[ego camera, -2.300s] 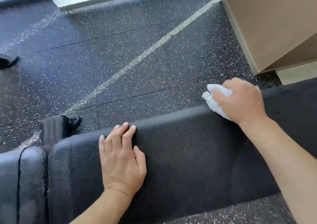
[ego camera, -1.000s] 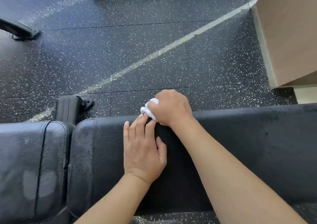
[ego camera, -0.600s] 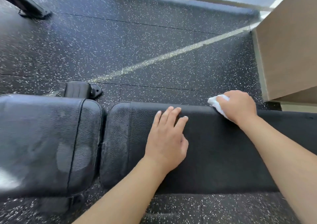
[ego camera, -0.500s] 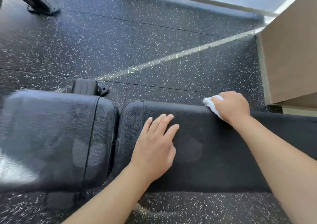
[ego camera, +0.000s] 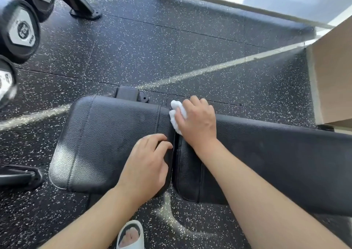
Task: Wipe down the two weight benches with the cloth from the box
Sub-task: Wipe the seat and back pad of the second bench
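At far left, dumbbells (ego camera: 21, 33) sit on a rack above the speckled floor (ego camera: 171, 45). Next comes the seat pad (ego camera: 106, 140) of the weight bench, where the left hand (ego camera: 146, 165) rests, its grip loosely curled, fingertips at the pad's right edge beside the gap and pinching nothing. Just right of that, the right hand (ego camera: 198, 123) has its grip closed round the bunched white cloth (ego camera: 176, 118), pressing it at the far end of the gap, where the long back pad (ego camera: 276, 165) begins. A cardboard box (ego camera: 333, 73) stands at far right.

The risk, as I judge it: the cloth could snag or drop into the gap if pushed down hard, and the crease could go unwiped if the stroke skims across it.

Half a second ago the cloth was well along the back pad's far edge and the left hand lay flat on that pad; both are now at the gap, and the view takes in the dumbbells.
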